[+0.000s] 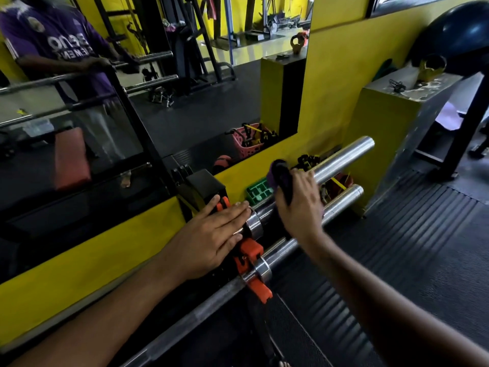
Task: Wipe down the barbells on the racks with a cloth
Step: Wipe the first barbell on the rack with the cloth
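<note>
While the upper bar (341,157) is braced by the left hand (217,234), laid flat with straight fingers across the collar (254,225), the sleeve is best wiped in long strokes out to its end, the cloth (280,178) being wrapped well round. The cloth is gripped by the right hand (301,205), fingers curled about it, on the sleeve just beyond the collar. A lower bar (280,251) lies near both wrists, an orange clip (248,251) on it.
</note>
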A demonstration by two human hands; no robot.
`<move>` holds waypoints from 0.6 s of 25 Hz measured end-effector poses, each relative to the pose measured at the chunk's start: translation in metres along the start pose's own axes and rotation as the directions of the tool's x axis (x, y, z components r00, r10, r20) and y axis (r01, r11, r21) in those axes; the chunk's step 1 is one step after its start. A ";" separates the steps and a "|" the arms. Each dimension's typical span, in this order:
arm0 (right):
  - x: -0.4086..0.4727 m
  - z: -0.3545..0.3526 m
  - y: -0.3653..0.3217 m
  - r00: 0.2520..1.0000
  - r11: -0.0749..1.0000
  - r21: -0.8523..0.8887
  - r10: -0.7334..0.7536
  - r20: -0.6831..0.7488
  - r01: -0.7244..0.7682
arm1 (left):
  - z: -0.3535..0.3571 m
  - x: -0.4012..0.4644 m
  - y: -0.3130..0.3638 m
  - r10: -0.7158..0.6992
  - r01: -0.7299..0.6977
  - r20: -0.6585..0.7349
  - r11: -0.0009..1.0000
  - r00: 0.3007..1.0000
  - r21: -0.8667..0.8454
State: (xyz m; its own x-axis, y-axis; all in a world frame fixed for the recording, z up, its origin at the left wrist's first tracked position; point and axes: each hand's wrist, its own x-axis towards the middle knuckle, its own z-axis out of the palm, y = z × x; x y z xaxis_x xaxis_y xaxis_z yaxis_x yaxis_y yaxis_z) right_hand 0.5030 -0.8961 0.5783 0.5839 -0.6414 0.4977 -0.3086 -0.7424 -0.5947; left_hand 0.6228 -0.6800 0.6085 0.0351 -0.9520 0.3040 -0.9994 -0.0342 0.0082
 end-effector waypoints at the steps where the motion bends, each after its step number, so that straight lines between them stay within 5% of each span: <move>1: -0.021 0.008 -0.017 0.999 0.997 0.065 -0.049 0.014 0.048 | 0.000 0.000 0.000 -0.006 0.006 0.002 1.000 1.000 0.006; 4: -0.051 0.012 -0.032 0.994 0.943 0.326 -0.096 0.060 0.071 | -0.002 0.001 0.001 -0.023 0.022 0.029 1.000 0.999 0.020; 11: -0.064 -0.075 -0.007 0.942 0.743 0.584 0.205 0.267 -0.328 | -0.020 0.020 0.030 -0.210 0.187 -0.066 0.948 0.975 -0.259; 13: -0.059 -0.102 -0.012 0.913 0.591 0.697 0.247 0.324 -0.407 | -0.033 0.047 0.053 -0.242 0.205 -0.017 0.854 0.970 -0.479; 15: -0.057 -0.127 -0.024 0.895 0.436 0.782 0.253 0.368 -0.445 | -0.041 0.075 0.067 -0.238 0.210 0.067 0.654 0.969 -0.727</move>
State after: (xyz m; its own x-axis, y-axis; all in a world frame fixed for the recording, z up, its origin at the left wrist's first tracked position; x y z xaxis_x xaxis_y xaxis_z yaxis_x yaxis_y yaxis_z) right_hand 0.3819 -0.8662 0.6446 0.7209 -0.6902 0.0625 0.1928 0.1131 -0.9747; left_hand 0.5581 -0.7410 0.6709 0.2717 -0.9348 0.2289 -0.6477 -0.0017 0.7619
